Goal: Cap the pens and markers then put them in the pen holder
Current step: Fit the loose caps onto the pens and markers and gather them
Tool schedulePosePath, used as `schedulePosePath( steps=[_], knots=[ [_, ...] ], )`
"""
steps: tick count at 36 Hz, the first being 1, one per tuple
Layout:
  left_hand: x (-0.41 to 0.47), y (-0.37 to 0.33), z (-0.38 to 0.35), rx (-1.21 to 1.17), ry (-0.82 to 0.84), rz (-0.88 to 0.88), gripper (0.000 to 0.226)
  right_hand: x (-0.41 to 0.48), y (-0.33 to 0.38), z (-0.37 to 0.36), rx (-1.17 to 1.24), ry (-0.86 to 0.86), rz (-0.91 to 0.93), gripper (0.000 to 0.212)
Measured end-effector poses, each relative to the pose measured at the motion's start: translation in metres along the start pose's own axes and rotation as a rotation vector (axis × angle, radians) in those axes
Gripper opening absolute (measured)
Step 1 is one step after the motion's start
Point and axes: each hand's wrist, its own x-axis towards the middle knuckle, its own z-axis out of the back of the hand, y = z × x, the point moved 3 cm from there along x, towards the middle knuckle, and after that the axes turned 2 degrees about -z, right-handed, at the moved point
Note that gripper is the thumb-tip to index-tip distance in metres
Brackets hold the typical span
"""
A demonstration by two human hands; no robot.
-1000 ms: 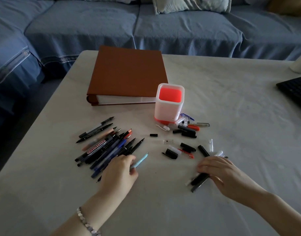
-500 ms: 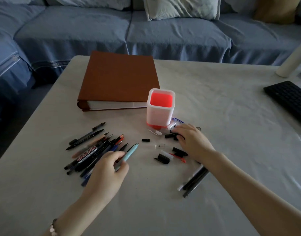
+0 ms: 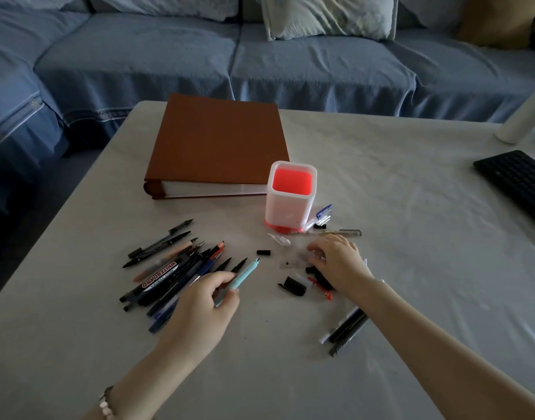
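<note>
Presently the left hand (image 3: 199,307) is pinching a teal pen (image 3: 243,275) between thumb and fingers at lower centre of the frame. The right hand (image 3: 340,263) is curling over the loose caps (image 3: 293,287) just right of it; I cannot tell whether it is gripping one. A mismatched cap is likely sitting loose and dropping off, and the wrist is risking scattering caps across the counter (image 3: 411,237) below the pen holder (image 3: 290,204).
</note>
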Motion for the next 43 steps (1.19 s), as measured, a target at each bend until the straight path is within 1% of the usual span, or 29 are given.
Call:
schedulePosePath(
  steps=[3, 6, 8, 10, 12, 14, 19, 21, 23, 25, 29, 33, 36, 37, 39, 43],
  knots=[
    [-0.002, 0.000, -0.002, -0.035, 0.021, 0.022, 0.016, -0.001, 0.000, 0.002, 0.050, 0.005, -0.006, 0.026],
    [-0.001, -0.002, -0.003, -0.064, 0.049, 0.030, 0.016, -0.011, 0.005, 0.018, 0.304, -0.081, -0.022, 0.021],
    [0.001, -0.004, -0.003, -0.092, 0.063, 0.021, 0.017, -0.020, 0.008, 0.027, 0.507, -0.062, -0.043, 0.013],
    [0.002, -0.007, -0.004, -0.143, 0.077, 0.017, 0.022, -0.032, 0.010, 0.034, 0.670, -0.011, -0.050, 0.016],
    [0.003, -0.013, -0.005, -0.198, 0.106, 0.012, 0.024, -0.043, 0.012, 0.042, 0.738, -0.004, -0.050, 0.021],
    [0.003, -0.021, -0.005, -0.235, 0.124, -0.021, 0.024, -0.051, 0.013, 0.049, 0.783, -0.020, -0.063, 0.019],
    [0.001, -0.038, -0.005, -0.222, 0.223, -0.113, 0.023, -0.064, 0.013, 0.061, 0.949, -0.067, -0.087, 0.024],
    [0.000, -0.043, -0.004, -0.210, 0.233, -0.150, 0.025, -0.067, 0.015, 0.066, 0.963, -0.086, -0.077, 0.025],
    [-0.002, -0.047, -0.003, -0.206, 0.239, -0.175, 0.027, -0.068, 0.020, 0.070, 0.964, -0.079, -0.050, 0.020],
    [-0.003, -0.049, -0.002, -0.208, 0.239, -0.185, 0.027, -0.069, 0.023, 0.072, 0.956, -0.064, -0.029, 0.019],
    [-0.003, -0.050, -0.002, -0.199, 0.234, -0.236, 0.030, -0.072, 0.030, 0.072, 0.929, -0.004, 0.004, 0.026],
    [-0.005, -0.054, -0.002, -0.182, 0.213, -0.292, 0.025, -0.076, 0.038, 0.069, 0.903, 0.092, 0.014, 0.018],
    [-0.005, -0.058, -0.002, -0.158, 0.175, -0.328, 0.038, -0.079, 0.043, 0.064, 0.855, 0.155, 0.051, 0.015],
    [-0.006, -0.060, -0.001, -0.150, 0.170, -0.344, 0.042, -0.079, 0.044, 0.064, 0.842, 0.155, 0.058, 0.014],
    [-0.006, -0.061, 0.000, -0.146, 0.160, -0.355, 0.043, -0.080, 0.046, 0.065, 0.806, 0.136, 0.081, 0.016],
    [-0.006, -0.064, -0.001, -0.142, 0.166, -0.330, 0.034, -0.082, 0.052, 0.069, 0.778, 0.072, 0.128, 0.023]
  ],
)
